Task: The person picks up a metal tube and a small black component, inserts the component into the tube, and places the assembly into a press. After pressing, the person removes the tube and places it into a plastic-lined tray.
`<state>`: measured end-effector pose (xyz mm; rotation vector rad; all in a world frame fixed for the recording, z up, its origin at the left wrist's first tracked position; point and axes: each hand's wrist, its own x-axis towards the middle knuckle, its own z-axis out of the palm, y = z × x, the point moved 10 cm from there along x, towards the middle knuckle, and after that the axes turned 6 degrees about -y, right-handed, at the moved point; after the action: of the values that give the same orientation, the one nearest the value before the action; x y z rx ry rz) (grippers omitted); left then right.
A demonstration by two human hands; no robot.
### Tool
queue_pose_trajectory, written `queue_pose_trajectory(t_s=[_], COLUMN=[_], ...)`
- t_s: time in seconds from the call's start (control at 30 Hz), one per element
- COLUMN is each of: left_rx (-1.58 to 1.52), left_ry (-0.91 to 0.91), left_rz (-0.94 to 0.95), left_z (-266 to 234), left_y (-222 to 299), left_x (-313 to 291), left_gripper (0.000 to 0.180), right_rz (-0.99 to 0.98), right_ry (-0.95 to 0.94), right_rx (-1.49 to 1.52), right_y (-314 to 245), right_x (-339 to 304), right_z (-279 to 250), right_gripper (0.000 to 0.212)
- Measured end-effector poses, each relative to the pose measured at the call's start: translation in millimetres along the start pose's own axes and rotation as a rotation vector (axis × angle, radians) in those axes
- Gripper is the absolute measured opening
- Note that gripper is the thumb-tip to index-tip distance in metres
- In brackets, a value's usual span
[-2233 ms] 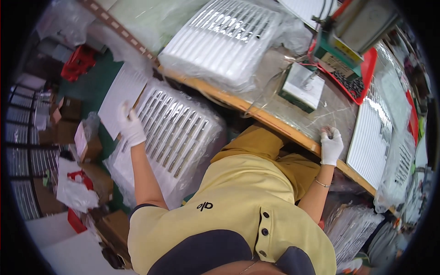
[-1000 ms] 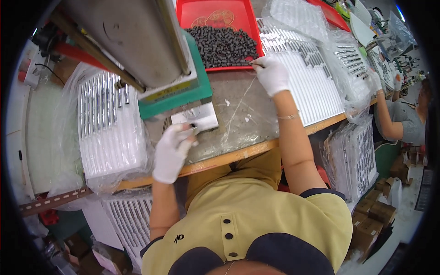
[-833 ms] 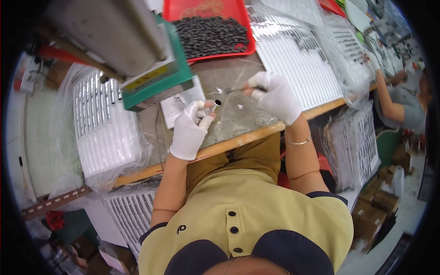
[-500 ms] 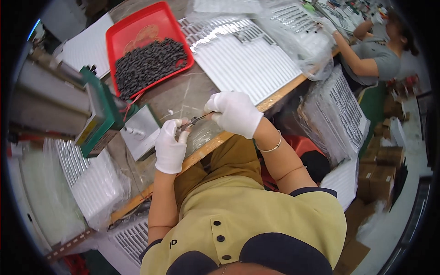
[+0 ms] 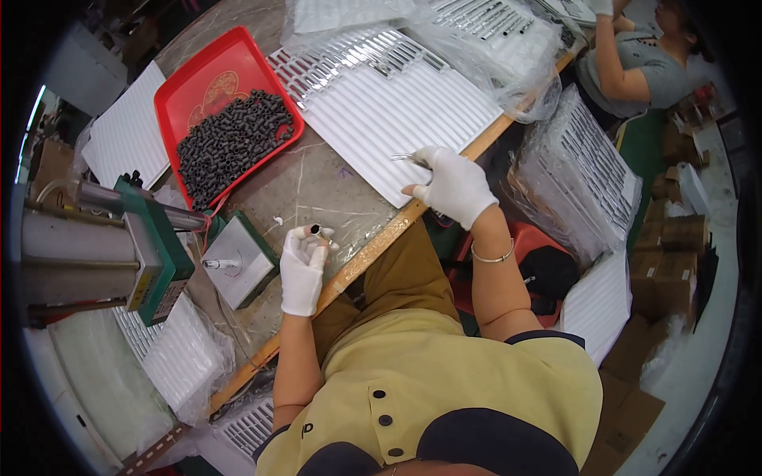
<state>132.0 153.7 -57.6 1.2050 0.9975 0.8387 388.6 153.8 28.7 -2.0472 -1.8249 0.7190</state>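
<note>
My left hand (image 5: 302,266), in a white glove, pinches a small black cylinder (image 5: 315,230) between its fingertips, just above the workbench (image 5: 317,186). My right hand (image 5: 452,186), also gloved, holds a thin metal pin or tweezers (image 5: 406,157) over the near corner of a white ribbed tray (image 5: 381,103). A red tray (image 5: 218,87) full of small black cylinders (image 5: 230,143) lies farther back on the left.
A green press machine (image 5: 151,246) with a grey base plate (image 5: 234,262) stands at my left. Bagged stacks of white trays (image 5: 579,174) lean beside the bench at the right. Another person (image 5: 643,55) works at the far right. Cardboard boxes (image 5: 675,254) sit on the floor.
My view swung from the left side to the bench. My hands came together over the bench, then parted: the right moved to the white tray, the left stayed holding the small black piece.
</note>
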Motion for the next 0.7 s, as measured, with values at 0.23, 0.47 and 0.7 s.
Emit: queue_pose_trajectory(t_s=[0.23, 0.47, 0.7], left_rx=[-0.041, -0.100, -0.099], left_ry=[-0.007, 0.072, 0.024], left_rz=[0.025, 0.054, 0.083], left_z=[4, -11, -4], left_y=[-18, -23, -16], left_x=[-5, -5, -13], left_gripper=[0.016, 0.016, 0.019], right_rz=[0.135, -0.056, -0.093], right_ry=[-0.059, -0.041, 0.425], right_rx=[-0.156, -0.088, 0.416], right_y=[32, 44, 39], right_x=[1, 14, -4], right_z=[16, 49, 9], right_gripper=[0.060, 0.030, 0.013])
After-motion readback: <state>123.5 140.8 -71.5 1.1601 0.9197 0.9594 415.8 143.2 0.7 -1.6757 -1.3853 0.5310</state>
